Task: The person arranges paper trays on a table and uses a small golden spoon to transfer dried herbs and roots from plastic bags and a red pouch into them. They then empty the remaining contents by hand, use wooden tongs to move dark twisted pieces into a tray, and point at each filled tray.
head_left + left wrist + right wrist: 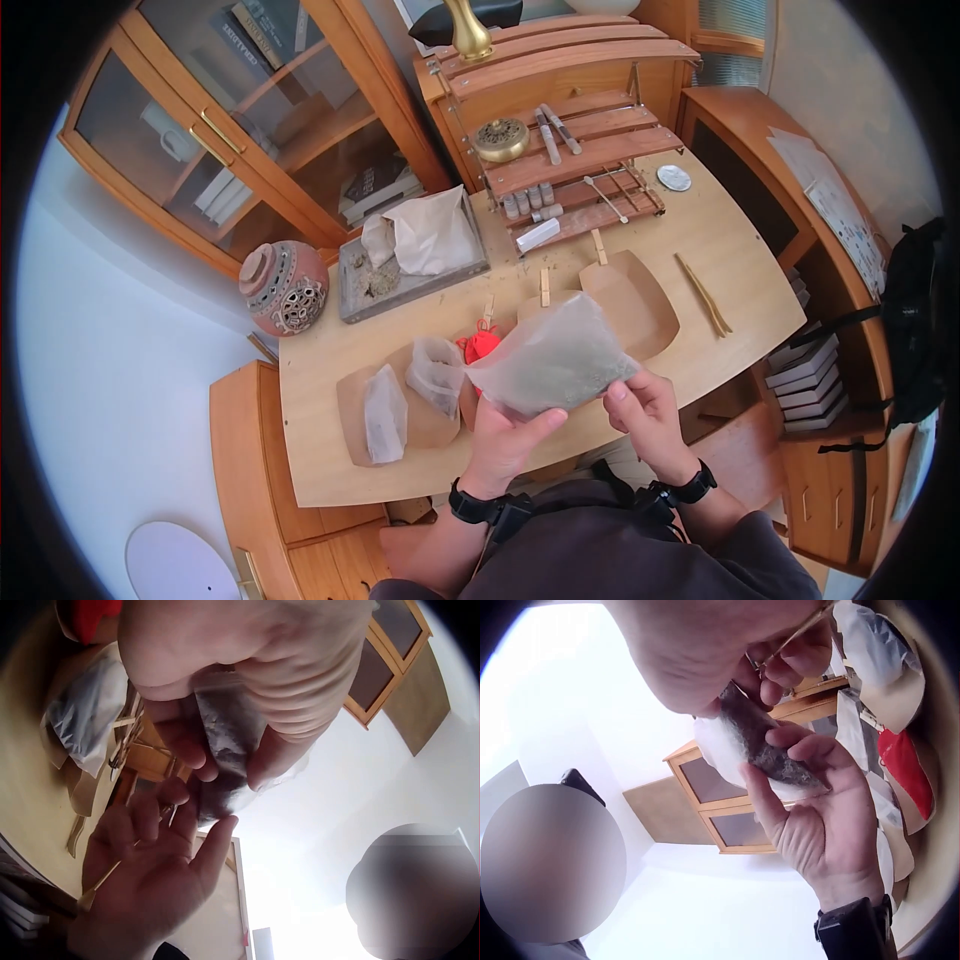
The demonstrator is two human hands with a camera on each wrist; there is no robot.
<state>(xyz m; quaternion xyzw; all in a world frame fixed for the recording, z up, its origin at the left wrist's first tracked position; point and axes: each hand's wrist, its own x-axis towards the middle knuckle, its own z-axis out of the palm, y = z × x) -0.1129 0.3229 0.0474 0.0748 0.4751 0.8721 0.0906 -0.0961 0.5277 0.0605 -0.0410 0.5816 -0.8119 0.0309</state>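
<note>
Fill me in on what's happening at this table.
A person's left hand and right hand hold a translucent whitish bag with dark contents above a pale wooden table. A thin gold-coloured stick also lies against the right hand's fingers. Two other translucent bags lie on shallow brown trays, near a bright red pouch.

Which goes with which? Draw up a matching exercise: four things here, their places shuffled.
1. Translucent bag
2. Lidded brass pot
3. Two-pronged tool
4. Patterned jar

A. on the wooden rack
B. beside the grey tray
C. held by left grip and right grip
D. on the tabletop, right side in the head view

Pairs: 1-C, 2-A, 3-D, 4-B
</note>
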